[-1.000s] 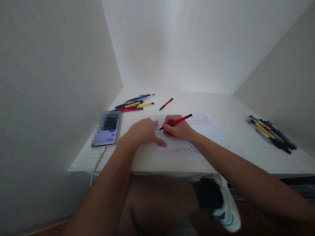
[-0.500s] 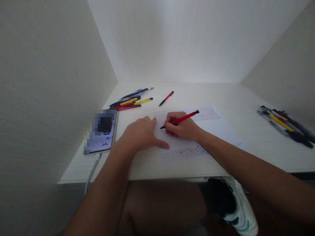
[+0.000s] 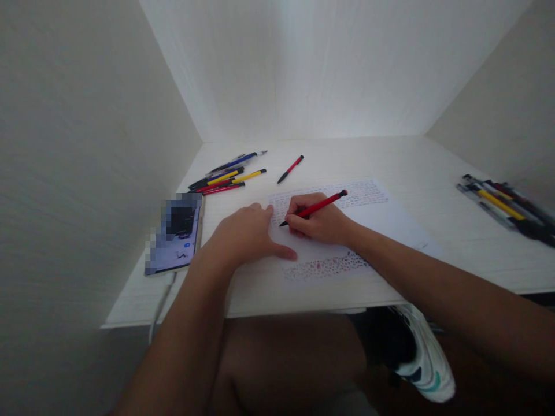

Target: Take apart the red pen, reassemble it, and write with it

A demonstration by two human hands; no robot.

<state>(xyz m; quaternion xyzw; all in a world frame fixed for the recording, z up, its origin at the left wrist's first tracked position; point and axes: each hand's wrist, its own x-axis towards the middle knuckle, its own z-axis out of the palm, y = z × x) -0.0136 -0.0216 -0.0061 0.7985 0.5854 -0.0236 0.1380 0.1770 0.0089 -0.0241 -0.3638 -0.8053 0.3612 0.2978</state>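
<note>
A red pen (image 3: pixel 319 205) with a black tip and black end is held in my right hand (image 3: pixel 318 222), its tip at the left part of a white paper sheet (image 3: pixel 390 222). Rows of small handwriting run along the sheet's far side and near side, with a blank band between. My left hand (image 3: pixel 249 234) lies flat on the sheet's left edge, thumb stretched apart from the fingers, holding nothing. Whether the pen tip touches the paper I cannot tell. Beyond the sheet lies another red pen (image 3: pixel 290 169) with black ends.
Several pens (image 3: pixel 228 176) in blue, yellow and red lie at the far left. Another bunch of pens (image 3: pixel 505 205) lies at the right. A phone (image 3: pixel 184 248) with a white cable (image 3: pixel 162 300) rests by the left wall. White panels enclose the desk (image 3: pixel 255 297).
The view has tilted and shifted slightly. Both hands and the pen keep nearly the same place on the sheet.
</note>
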